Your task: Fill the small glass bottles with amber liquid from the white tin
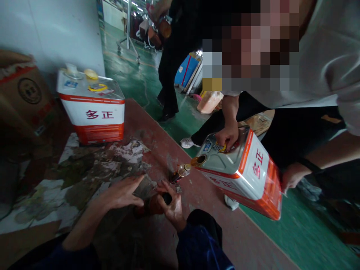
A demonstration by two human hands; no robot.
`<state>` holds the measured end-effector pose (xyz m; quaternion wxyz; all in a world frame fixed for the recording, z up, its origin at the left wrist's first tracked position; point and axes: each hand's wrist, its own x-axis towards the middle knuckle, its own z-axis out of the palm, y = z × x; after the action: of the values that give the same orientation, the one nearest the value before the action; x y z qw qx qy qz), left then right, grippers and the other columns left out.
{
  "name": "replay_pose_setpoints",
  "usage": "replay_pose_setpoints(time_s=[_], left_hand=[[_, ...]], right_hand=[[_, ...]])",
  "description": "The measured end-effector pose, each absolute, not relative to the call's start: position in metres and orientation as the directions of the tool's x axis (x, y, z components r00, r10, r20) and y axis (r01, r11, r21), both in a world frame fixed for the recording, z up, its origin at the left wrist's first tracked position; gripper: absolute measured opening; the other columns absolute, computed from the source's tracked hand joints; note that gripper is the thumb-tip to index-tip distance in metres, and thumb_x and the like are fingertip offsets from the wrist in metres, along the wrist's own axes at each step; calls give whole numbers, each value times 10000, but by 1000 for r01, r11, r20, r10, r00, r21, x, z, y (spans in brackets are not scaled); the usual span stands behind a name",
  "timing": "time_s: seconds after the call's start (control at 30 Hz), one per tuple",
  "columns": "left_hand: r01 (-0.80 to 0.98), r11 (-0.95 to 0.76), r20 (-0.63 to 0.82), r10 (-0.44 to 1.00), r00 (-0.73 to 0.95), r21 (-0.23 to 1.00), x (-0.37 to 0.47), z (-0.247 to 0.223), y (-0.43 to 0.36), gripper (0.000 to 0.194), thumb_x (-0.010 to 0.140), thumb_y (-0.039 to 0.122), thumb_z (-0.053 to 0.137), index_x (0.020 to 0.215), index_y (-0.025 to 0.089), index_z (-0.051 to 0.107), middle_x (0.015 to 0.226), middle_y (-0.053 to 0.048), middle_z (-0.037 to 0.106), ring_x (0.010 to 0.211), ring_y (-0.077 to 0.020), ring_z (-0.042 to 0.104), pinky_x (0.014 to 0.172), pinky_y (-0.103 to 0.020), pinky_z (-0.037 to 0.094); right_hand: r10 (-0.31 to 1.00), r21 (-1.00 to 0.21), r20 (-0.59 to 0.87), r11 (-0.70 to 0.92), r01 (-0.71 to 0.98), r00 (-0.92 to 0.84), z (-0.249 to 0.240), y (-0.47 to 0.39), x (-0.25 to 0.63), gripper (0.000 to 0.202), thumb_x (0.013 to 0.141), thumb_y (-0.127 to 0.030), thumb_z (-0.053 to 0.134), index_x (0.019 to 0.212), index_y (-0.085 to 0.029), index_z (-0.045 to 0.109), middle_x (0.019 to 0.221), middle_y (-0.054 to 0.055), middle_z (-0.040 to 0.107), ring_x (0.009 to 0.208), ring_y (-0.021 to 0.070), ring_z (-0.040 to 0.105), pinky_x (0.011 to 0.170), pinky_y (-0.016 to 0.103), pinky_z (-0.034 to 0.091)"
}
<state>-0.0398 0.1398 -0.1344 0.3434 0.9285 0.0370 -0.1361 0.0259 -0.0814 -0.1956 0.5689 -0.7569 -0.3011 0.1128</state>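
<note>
My left hand [123,193] reaches over the stained floor, fingers stretched and thumb apart, holding nothing. Beside it, my right hand [173,205] curls its thumb and fingers around a small black cap [167,198]. A reddish-brown container [153,205] lies in shadow between my hands; whether the cap is attached to it I cannot tell. Just beyond my right fingers a small clear bottle [182,171] with dark liquid leans to the right. Its top is close to the open mouth of a square metal tin [225,159], which a co-worker tilts with both hands.
Another square tin [95,120] stands upright at the back left, with cups and a yellow ring on top. A cardboard box [26,97] is at far left. Torn, stained paper [47,202] covers the floor. Another person's legs [170,71] stand behind, near a blue board [187,69].
</note>
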Motion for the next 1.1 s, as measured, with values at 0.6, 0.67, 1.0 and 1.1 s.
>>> replay_pose_setpoints(time_s=[0.6,0.67,1.0,1.1], left_hand=[[358,-657,-57,433,900,663,-26,-116,178,488,908,387,485,1274,74,568,1266,-163,672,1201,-309,616,1068,-430,455],[373,-648,-69,444,893,664,-25,-115,178,459,919,367,500,1276,87,570,1267,-151,673,1202,-305,616,1067,-428,459],[438,-697,-78,484,871,568,-20,-113,171,419,954,345,506,1283,90,564,1215,-159,694,1181,-288,633,1023,-385,485],[443,-701,-94,477,874,558,-21,-113,170,422,961,351,493,1297,101,549,1213,-150,696,1183,-291,633,1005,-389,498]], right_hand=[[569,-724,40,-550,416,821,-249,-67,49,527,989,-450,402,1426,-169,495,1341,121,619,1220,218,619,1028,378,532],[527,-576,46,-680,454,848,-259,-61,50,495,990,-397,387,1408,-168,517,1362,127,602,1245,250,598,1052,438,510],[549,-415,68,-744,524,833,-262,-59,43,506,967,-388,470,1420,-163,475,1319,102,636,1194,226,622,1023,405,519],[535,-425,41,-755,499,844,-261,-57,41,519,960,-409,476,1421,-169,477,1307,96,644,1168,226,635,1006,396,523]])
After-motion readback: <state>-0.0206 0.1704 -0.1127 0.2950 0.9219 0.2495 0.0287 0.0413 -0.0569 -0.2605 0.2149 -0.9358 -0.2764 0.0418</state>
